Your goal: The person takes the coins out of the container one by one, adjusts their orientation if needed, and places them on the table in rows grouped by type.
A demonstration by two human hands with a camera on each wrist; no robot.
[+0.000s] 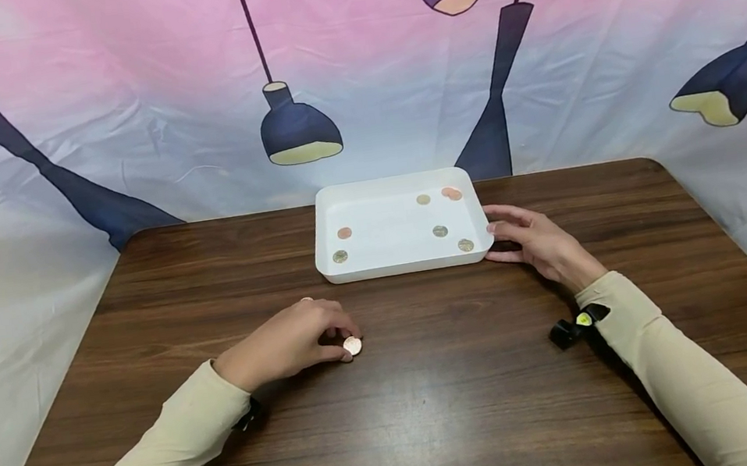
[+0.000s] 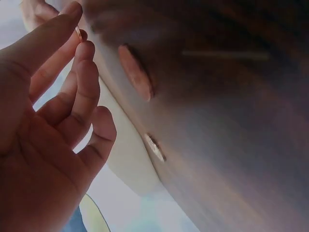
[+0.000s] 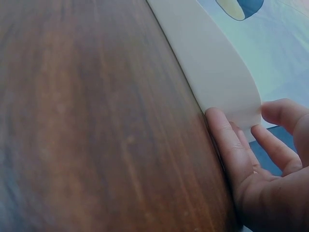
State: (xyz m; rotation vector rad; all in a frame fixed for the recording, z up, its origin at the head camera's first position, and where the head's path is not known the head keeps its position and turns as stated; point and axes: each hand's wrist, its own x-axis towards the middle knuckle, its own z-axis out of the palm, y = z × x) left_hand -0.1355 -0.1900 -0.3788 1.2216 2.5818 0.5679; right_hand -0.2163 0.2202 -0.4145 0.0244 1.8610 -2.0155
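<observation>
My left hand (image 1: 295, 338) pinches a copper coin (image 1: 353, 345) between thumb and fingertips, just above the table in front of the tray. In the left wrist view the pinched coin (image 2: 78, 33) shows edge-on. Beyond those fingers are a copper coin (image 2: 136, 72) and a paler coin (image 2: 155, 147); the head view does not show these two apart from the left hand. My right hand (image 1: 541, 242) touches the right end of a white tray (image 1: 392, 270), its fingers spread along the wall and near corner, as the right wrist view of the tray (image 3: 212, 67) also shows.
Inside the tray lie several copper and silvery coins, among them a copper coin (image 1: 344, 233) and a silvery coin (image 1: 466, 245). The tray stands at the back of the dark wooden table (image 1: 426, 415), before a hanging cloth (image 1: 385, 105) printed with lamps.
</observation>
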